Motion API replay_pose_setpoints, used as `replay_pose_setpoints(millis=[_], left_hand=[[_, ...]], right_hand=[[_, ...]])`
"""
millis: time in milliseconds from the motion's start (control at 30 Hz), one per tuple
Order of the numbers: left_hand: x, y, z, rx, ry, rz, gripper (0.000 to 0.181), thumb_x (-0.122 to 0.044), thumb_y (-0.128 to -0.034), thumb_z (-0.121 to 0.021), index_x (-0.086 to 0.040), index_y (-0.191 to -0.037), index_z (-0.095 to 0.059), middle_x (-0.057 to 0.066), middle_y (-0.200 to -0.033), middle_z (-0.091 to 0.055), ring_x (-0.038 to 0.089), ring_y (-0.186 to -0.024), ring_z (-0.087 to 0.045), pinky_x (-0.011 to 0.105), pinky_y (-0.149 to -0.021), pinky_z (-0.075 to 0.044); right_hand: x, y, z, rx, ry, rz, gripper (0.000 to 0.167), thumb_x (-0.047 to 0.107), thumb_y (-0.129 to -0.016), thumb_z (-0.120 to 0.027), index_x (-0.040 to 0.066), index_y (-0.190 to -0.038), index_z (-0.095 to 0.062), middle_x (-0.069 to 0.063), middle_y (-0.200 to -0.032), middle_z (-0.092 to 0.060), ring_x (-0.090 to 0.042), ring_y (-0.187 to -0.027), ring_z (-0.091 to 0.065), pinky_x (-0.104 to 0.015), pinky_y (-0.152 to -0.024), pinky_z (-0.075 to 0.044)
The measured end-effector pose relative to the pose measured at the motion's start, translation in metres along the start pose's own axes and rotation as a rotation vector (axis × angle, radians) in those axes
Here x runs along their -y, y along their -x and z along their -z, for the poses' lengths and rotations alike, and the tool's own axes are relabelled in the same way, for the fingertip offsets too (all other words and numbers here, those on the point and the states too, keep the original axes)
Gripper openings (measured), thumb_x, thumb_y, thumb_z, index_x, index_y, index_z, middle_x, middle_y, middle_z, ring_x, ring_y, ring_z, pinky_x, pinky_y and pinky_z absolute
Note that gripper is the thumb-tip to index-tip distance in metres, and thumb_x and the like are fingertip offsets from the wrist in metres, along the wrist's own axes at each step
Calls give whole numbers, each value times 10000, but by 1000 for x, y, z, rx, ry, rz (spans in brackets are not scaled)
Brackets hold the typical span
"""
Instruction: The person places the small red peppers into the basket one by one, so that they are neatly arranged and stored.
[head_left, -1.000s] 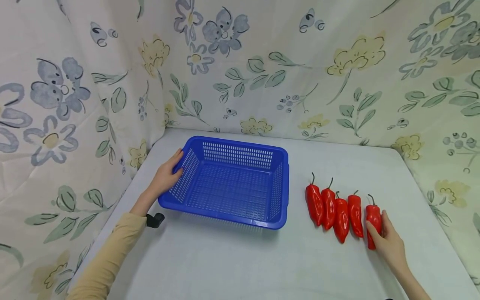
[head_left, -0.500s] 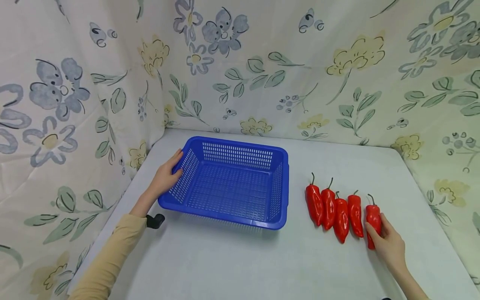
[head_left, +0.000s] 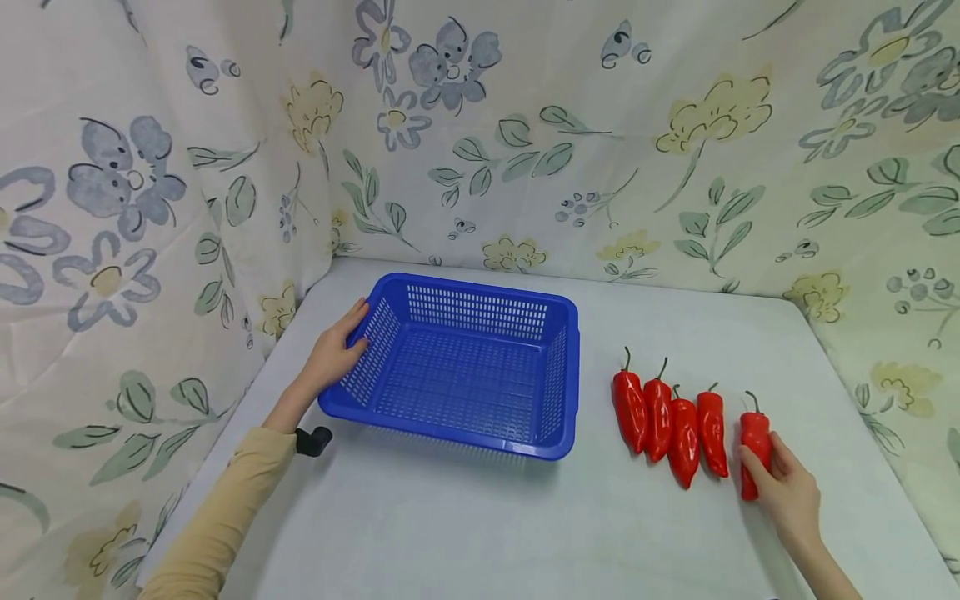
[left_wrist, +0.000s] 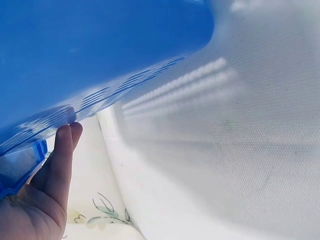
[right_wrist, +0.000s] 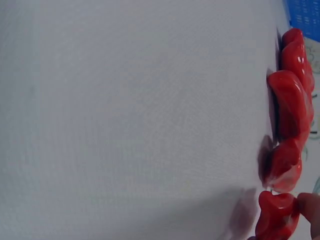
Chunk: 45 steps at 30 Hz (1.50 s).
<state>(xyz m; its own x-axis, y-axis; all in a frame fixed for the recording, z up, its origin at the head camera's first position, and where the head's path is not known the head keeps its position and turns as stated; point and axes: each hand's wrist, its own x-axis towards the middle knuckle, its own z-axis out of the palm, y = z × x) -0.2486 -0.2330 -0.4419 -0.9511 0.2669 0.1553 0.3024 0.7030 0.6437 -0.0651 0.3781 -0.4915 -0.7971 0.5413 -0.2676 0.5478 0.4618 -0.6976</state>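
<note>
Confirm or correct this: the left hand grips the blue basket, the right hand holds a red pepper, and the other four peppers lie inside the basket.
One part is wrong: the other four peppers lie on the white table, right of the blue basket, as the head view shows. The left hand does grip the basket, and the right hand holds a red pepper.

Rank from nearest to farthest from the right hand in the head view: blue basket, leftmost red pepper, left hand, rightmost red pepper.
1. Rightmost red pepper: gripped by the right hand.
2. Leftmost red pepper: the row's left end.
3. Blue basket: left of the row.
4. Left hand: on the basket's left side.
</note>
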Motion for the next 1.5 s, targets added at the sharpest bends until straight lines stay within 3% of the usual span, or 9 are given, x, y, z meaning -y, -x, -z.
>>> replay_pose_setpoints(millis=[167,300,500,733,1100,1300,1500], left_hand=[[0,-1,0,4,1,10,630,-28,-903,-510,-30,-1484,-266,117,-1582,-191,369,-1436,-220,534,-1155,-216],[-1,-2,-1,-2,5,8,629,-25,-901,-512,-26,-1481,-271,127,-1578,-201,376,-1432,-226,539,-1152,-220],[-2,-3,-1,-2,13,10,626,-26,-902,-509,-28,-1481,-271,124,-1577,-206,371,-1434,-225,535,-1154,-219],[-1,-4,-1,-6,20,8,627,-16,-901,-509,-27,-1481,-272,121,-1577,-205,371,-1435,-222,531,-1157,-214],[0,-1,-1,-25,20,-8,613,-7,-893,-508,7,-1466,-290,165,-1563,-223,401,-1420,-235,549,-1145,-220],[1,1,0,-16,22,1,617,-14,-900,-507,-6,-1473,-280,139,-1572,-211,386,-1427,-230,542,-1148,-225],[1,0,-1,-11,36,3,624,-8,-898,-505,-15,-1477,-274,131,-1575,-205,380,-1430,-225,539,-1149,-224]], right_hand=[[5,4,4,-15,-13,5,754,461,-949,-445,151,-1522,-66,-214,-1543,-201,-427,-1377,-295,-477,-988,-311],[13,7,6,-29,-44,10,767,481,-945,-440,165,-1523,-48,-197,-1554,-187,-427,-1385,-290,-477,-969,-381],[32,14,7,-53,-108,12,754,490,-942,-438,209,-1525,-53,-130,-1572,-186,-377,-1403,-291,-429,-972,-386],[60,24,3,-29,-207,63,726,450,-948,-464,223,-1529,-92,-112,-1577,-209,-329,-1417,-300,-224,-915,-406],[116,42,-18,30,-281,129,696,431,-956,-462,231,-1528,-117,-71,-1576,-230,-304,-1417,-313,-294,-983,-367],[141,51,-36,87,-311,208,702,416,-956,-479,216,-1529,-126,-64,-1571,-253,-291,-1412,-329,-291,-990,-376],[167,62,-52,148,-343,234,713,437,-944,-501,261,-1527,-130,-16,-1571,-260,-245,-1421,-326,-383,-1062,-376]])
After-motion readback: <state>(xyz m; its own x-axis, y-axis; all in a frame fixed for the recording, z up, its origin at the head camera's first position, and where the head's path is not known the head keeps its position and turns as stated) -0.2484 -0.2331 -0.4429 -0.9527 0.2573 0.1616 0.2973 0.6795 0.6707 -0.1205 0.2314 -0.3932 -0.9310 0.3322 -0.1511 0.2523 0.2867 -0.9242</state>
